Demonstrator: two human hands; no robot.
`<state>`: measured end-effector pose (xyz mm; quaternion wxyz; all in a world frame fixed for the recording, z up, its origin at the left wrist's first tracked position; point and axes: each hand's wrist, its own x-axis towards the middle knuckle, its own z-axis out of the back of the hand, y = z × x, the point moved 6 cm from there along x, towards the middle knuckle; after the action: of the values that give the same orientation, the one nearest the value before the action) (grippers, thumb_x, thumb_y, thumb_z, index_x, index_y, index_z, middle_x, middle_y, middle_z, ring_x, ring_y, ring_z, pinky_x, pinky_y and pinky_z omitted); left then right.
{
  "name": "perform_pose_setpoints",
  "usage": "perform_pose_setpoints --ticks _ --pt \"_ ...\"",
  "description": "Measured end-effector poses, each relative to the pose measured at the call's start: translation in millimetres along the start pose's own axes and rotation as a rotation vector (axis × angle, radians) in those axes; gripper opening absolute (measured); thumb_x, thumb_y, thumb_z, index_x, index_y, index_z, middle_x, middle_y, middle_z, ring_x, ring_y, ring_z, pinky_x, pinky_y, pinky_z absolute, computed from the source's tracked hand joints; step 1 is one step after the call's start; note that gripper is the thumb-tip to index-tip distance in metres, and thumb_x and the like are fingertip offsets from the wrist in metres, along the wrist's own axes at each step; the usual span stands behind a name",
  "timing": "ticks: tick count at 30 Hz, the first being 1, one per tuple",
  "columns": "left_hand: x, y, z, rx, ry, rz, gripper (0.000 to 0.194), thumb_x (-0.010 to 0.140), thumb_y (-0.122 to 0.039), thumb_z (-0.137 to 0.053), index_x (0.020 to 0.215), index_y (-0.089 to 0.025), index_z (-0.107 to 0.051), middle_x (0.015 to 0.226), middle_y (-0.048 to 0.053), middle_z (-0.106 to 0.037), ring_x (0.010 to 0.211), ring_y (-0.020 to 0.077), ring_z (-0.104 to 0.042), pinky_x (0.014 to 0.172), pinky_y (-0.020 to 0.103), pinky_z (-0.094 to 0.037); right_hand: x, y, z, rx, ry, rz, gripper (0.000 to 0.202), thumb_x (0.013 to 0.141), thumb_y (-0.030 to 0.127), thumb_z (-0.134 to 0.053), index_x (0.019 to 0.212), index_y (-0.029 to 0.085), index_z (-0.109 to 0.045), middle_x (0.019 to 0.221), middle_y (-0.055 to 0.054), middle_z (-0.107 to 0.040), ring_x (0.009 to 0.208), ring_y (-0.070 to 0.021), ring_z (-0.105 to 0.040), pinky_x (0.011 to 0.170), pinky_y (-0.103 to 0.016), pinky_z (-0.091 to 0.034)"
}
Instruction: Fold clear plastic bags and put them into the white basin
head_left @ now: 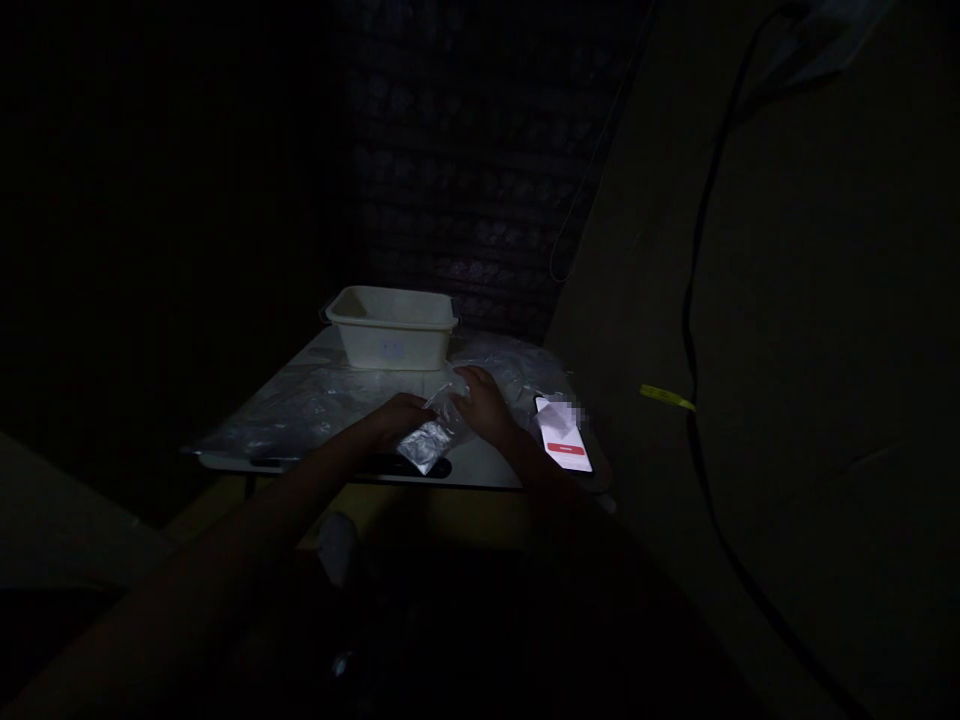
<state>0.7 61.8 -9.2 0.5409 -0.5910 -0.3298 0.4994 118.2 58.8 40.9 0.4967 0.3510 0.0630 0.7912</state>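
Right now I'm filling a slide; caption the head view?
Both hands hold a clear plastic bag near a pale tub and lit phone.

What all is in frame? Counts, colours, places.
Table: 1, white top, centre
Bin: 1, cream, far side of table
Plastic bag: 1, clear, between the hands
Loose plastic: count unclear, clear, spread left and right on table
Phone: 1, screen lit white with red bar, table's right side
Dark strip: 1, black, table's near edge, partly covered
Cable: 1, black, right
Tag: 1, yellow, on cable
Pale object: 1, greyish, below table, too dark to identify
Hands: 2, bare; left and right holding the bag
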Motion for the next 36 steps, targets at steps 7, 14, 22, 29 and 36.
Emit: perform_pose_setpoints --ticks 7,14,22,29,36 --pt "-2.0 -1.8 12.2 -0.376 -0.127 -0.027 0.016 0.052 -0.012 -0.058 0.068 -0.011 -0.056 0.055 0.002 -0.059 0.053 0.0138 -0.056 0.052 0.025 -0.043 -28.9 -40.3 -26.9 0.859 0.242 -0.803 0.031 0.068 0.04 -0.044 0.083 0.013 -0.051 0.079 -0.007 -0.055 0.068 -0.0144 -0.054 0.058 -0.027 -0.043" --pt "-3.9 -5.5 -1.1 -0.388 -0.101 -0.042 0.011 0.051 -0.011 -0.06 0.06 -0.01 -0.054 0.049 0.001 -0.057 0.045 0.0119 -0.053 0.047 0.024 -0.043 -33.3 -18.5 -37.4 1.151 0.313 -0.629 0.02 0.052 0.029 -0.061 0.055 0.014 -0.048 0.044 0.004 -0.046 0.04 -0.0066 -0.043 0.042 -0.021 -0.034" --pt "-5.9 -4.3 -2.9 -0.279 -0.045 -0.019 0.006 0.054 -0.006 -0.051 0.052 -0.012 -0.053 0.041 -0.003 -0.051 0.036 0.0052 -0.045 0.038 0.015 -0.036 -31.7 -33.7 -32.2 1.088 0.249 -0.529 0.019 0.056 0.026 -0.056 0.047 0.015 -0.043 0.036 0.007 -0.039 0.033 -0.0043 -0.035 0.035 -0.019 -0.024" --pt "-6.2 -6.6 -4.2 -0.285 -0.026 -0.046 0.007 0.054 -0.007 -0.049 0.053 -0.013 -0.052 0.038 -0.004 -0.049 0.034 0.0046 -0.043 0.036 0.014 -0.034 -33.3 -33.4 -34.7 1.338 0.299 -0.511 0.009 0.056 0.019 -0.056 0.056 0.016 -0.048 0.045 0.006 -0.045 0.043 -0.0056 -0.043 0.045 -0.02 -0.033" --pt "-2.5 0.3 -1.0 -0.174 -0.072 -0.054 0.01 0.051 -0.006 -0.048 0.052 -0.012 -0.055 0.044 0.0 -0.054 0.042 0.0086 -0.049 0.044 0.018 -0.038 -34.9 -47.0 -35.9 1.251 0.261 -0.542 0.014 0.054 0.015 -0.054 0.068 0.015 -0.057 0.055 0.001 -0.055 0.052 -0.0097 -0.05 0.053 -0.025 -0.039"
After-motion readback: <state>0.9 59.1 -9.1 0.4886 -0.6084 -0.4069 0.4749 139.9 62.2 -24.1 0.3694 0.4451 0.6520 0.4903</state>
